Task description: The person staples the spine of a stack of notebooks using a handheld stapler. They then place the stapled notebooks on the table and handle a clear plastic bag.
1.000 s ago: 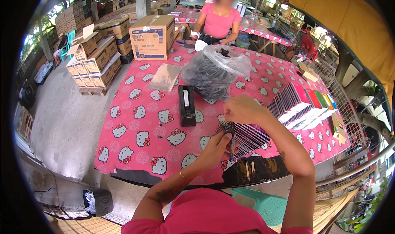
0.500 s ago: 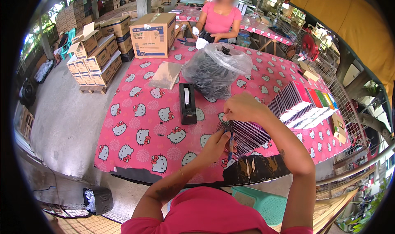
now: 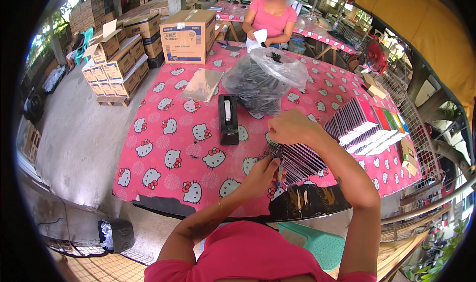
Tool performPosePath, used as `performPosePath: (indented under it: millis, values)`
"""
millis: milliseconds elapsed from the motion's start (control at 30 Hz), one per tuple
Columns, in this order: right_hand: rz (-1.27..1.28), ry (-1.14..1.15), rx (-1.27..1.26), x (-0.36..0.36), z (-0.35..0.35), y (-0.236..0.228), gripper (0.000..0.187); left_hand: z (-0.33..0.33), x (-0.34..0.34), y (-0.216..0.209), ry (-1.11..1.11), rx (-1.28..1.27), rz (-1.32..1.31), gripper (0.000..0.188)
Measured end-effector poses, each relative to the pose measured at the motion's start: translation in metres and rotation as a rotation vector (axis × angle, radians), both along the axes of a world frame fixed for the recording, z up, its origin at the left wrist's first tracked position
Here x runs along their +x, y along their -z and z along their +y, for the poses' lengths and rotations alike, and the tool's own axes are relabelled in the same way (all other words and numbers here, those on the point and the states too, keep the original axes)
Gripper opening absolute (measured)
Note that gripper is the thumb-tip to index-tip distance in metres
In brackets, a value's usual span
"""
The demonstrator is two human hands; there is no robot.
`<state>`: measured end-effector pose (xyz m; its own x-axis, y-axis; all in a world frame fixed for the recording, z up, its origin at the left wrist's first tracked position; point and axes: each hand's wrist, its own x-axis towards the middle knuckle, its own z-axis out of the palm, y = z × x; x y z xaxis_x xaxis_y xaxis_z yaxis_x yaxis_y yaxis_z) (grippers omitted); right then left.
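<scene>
In the head view, we see spiral-bound notebooks [image 3: 303, 163] lying overlapped near the front edge of the surface [image 3: 163, 183], their dark coils making slanting rows. Our left hand [image 3: 262, 174] is closed around a slim dark-blue tool [image 3: 279, 169], whose exact kind we cannot make out. Our right hand [image 3: 291, 129] bends its fingers down at the notebooks' far end; its fingertips are hidden, so we cannot tell what it grasps. The right forearm covers part of the notebooks. The surface has a pink patterned covering, torn in front; beyond stand a black tape dispenser [image 3: 228, 126] and a crumpled translucent plastic bag [image 3: 258, 86].
</scene>
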<state>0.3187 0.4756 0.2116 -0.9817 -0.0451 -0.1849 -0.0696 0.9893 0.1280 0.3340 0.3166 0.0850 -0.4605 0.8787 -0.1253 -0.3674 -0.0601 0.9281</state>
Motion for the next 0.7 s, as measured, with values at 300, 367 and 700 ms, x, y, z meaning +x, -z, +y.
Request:
performPosePath:
  millis: [300, 367, 700]
  values:
    - [-0.013, 0.007, -0.027, 0.002, 0.002, 0.004, 0.036, -0.001, -0.001, 0.002, 0.067, -0.006, 0.094, 0.039]
    - [-0.01, 0.016, -0.069, 0.002, 0.004, 0.005, 0.036, -0.003, 0.003, 0.005, 0.057, -0.006, 0.057, 0.039]
    - [-0.095, -0.103, 0.02, -0.003, 0.007, 0.015, 0.032, 0.005, -0.003, 0.01, 0.027, -0.018, 0.09, 0.041]
